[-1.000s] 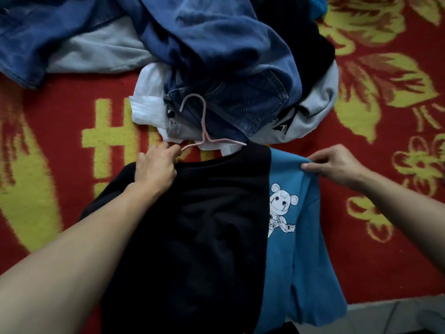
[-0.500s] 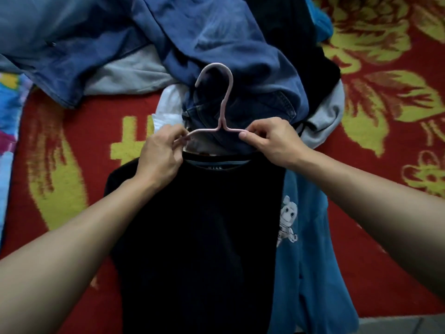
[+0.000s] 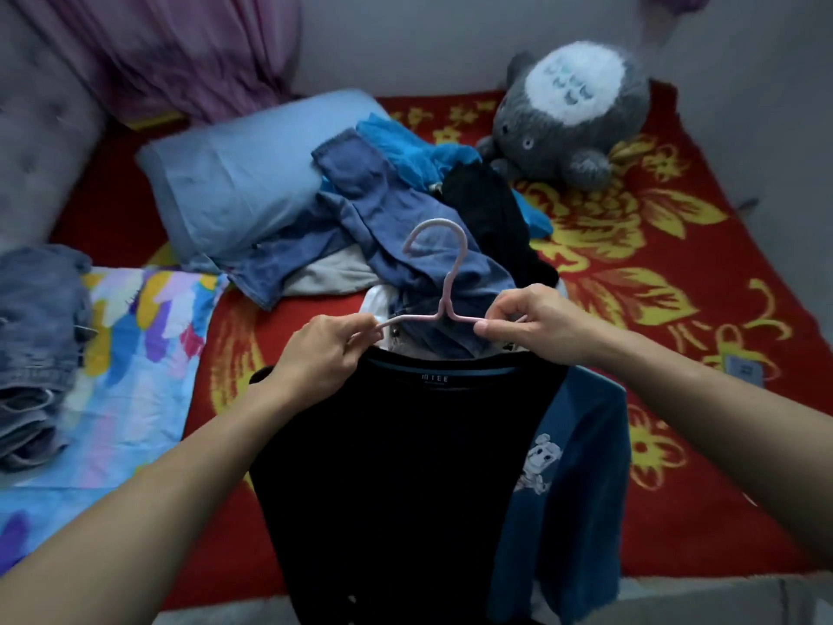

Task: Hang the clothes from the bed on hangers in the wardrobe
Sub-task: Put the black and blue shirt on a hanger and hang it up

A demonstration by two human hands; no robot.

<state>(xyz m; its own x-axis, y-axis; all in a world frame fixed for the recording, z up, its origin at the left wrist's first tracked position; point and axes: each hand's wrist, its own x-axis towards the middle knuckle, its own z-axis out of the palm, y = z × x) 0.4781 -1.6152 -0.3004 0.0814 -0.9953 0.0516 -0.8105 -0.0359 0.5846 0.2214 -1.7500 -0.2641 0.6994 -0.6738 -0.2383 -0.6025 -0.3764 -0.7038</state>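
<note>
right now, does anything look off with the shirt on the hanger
Left hand and right hand pinch the pink hanger at the black shirt's collar. A blue shirt juts out behind it on one side only; unclear if it's caught.

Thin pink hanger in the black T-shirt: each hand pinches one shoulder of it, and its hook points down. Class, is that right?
No. The head view shows the hook of the thin pink hanger pointing up, above the collar of the black T-shirt. The left hand and right hand do each pinch one shoulder.
</note>
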